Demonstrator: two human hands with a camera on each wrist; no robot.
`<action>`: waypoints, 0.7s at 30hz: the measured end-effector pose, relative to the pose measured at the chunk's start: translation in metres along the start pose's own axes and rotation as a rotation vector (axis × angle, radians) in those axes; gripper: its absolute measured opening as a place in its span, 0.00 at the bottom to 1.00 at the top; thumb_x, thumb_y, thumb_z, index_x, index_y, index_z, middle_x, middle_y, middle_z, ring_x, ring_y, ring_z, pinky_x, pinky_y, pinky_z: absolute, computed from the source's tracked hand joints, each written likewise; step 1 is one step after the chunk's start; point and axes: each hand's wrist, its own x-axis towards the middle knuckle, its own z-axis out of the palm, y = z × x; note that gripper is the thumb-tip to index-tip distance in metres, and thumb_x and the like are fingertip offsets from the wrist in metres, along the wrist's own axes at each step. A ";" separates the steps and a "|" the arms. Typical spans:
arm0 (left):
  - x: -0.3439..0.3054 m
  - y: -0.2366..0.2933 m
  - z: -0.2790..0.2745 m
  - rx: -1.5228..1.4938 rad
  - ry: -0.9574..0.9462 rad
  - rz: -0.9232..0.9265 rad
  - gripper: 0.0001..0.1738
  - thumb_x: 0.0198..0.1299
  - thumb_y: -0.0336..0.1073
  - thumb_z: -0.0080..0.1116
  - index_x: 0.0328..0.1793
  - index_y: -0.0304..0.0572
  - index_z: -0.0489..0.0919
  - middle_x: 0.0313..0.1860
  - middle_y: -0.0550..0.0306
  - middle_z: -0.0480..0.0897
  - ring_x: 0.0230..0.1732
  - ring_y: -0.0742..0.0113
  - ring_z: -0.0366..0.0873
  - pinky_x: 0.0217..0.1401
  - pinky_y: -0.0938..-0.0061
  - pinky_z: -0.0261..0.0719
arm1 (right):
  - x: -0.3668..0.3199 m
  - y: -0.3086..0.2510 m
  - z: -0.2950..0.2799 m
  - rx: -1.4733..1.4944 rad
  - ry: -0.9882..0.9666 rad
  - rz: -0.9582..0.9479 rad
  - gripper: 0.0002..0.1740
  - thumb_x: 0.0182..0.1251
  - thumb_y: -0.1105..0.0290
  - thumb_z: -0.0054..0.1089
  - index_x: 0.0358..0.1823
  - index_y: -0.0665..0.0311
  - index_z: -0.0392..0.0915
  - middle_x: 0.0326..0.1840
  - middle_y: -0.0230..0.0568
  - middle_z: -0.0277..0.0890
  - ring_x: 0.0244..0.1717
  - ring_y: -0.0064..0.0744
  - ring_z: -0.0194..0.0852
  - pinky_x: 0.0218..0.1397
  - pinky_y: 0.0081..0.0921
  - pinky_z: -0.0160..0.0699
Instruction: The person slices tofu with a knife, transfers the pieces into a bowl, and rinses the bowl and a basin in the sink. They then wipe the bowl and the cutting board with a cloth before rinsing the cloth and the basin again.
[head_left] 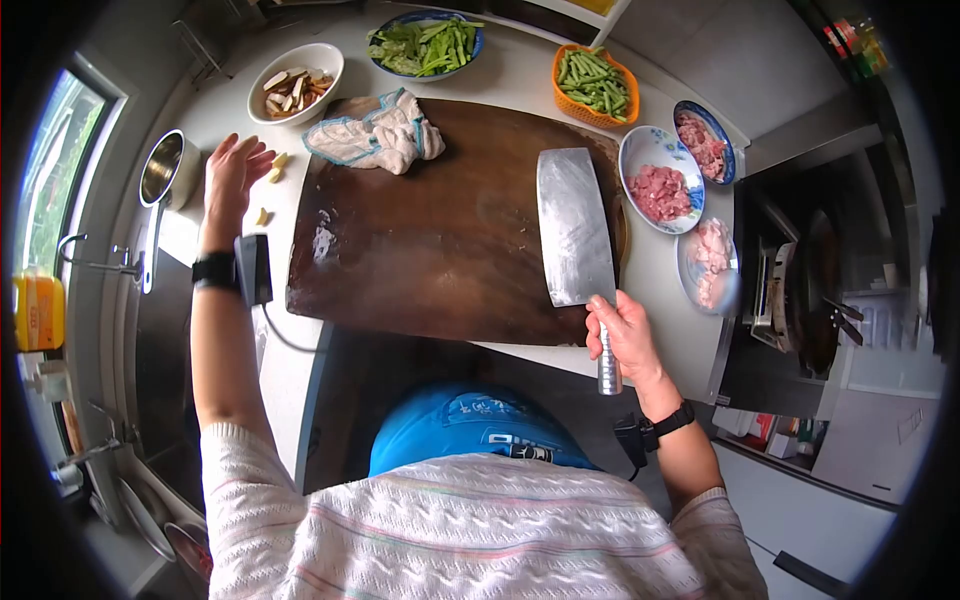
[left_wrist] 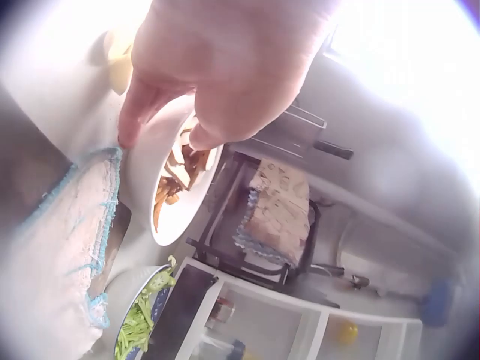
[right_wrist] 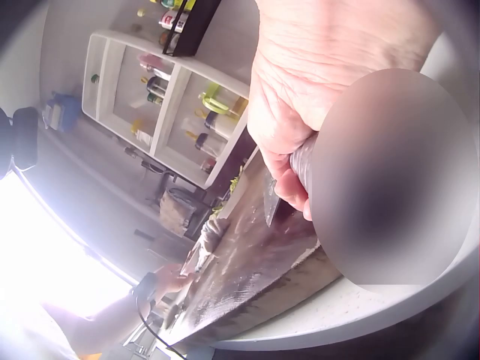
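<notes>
Steel cleaver over R side of board, R grip wrapped round its handle; L grip loose, nr yellow pieces on counter. Prob. best: blade low & steady, well clear of L.

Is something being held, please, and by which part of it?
The right grip holds the cleaver by its handle; the left grip holds nothing.

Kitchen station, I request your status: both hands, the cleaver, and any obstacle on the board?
Left hand: looks empty, near yellow pieces. Right hand: gripping cleaver over right side of board. Cloth lying on its far left corner.
</notes>
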 end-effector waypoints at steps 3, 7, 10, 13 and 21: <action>-0.066 0.019 -0.025 0.036 -0.083 0.046 0.32 0.61 0.31 0.56 0.70 0.29 0.58 0.43 0.43 0.80 0.39 0.61 0.83 0.38 0.76 0.82 | -0.010 0.005 -0.007 0.023 0.038 -0.015 0.12 0.70 0.63 0.52 0.36 0.66 0.67 0.18 0.34 0.65 0.10 0.22 0.64 0.12 0.20 0.65; -0.166 0.029 -0.064 0.124 0.016 0.068 0.26 0.62 0.33 0.56 0.65 0.30 0.66 0.40 0.50 0.82 0.35 0.67 0.82 0.34 0.81 0.80 | -0.030 0.021 -0.034 0.001 0.090 -0.026 0.14 0.70 0.61 0.51 0.40 0.67 0.65 0.18 0.34 0.65 0.10 0.24 0.63 0.11 0.23 0.65; -0.223 0.015 -0.093 0.124 0.103 0.010 0.24 0.62 0.33 0.57 0.62 0.30 0.70 0.38 0.50 0.83 0.33 0.69 0.83 0.31 0.84 0.79 | -0.038 0.023 -0.032 0.000 0.108 -0.013 0.14 0.70 0.62 0.50 0.37 0.68 0.65 0.17 0.35 0.64 0.09 0.24 0.62 0.10 0.22 0.64; -0.259 0.001 -0.109 0.080 0.154 -0.022 0.20 0.62 0.32 0.58 0.58 0.31 0.72 0.37 0.51 0.83 0.31 0.71 0.82 0.29 0.86 0.79 | -0.038 0.027 -0.021 0.006 0.060 0.029 0.14 0.70 0.62 0.51 0.37 0.67 0.65 0.17 0.35 0.64 0.09 0.24 0.62 0.10 0.22 0.64; -0.297 -0.016 -0.129 -0.076 0.046 -0.033 0.15 0.63 0.30 0.55 0.55 0.31 0.75 0.38 0.49 0.83 0.32 0.70 0.82 0.31 0.83 0.81 | -0.037 0.030 0.042 -0.114 -0.038 0.034 0.13 0.71 0.62 0.50 0.35 0.64 0.63 0.16 0.34 0.64 0.10 0.22 0.62 0.10 0.22 0.65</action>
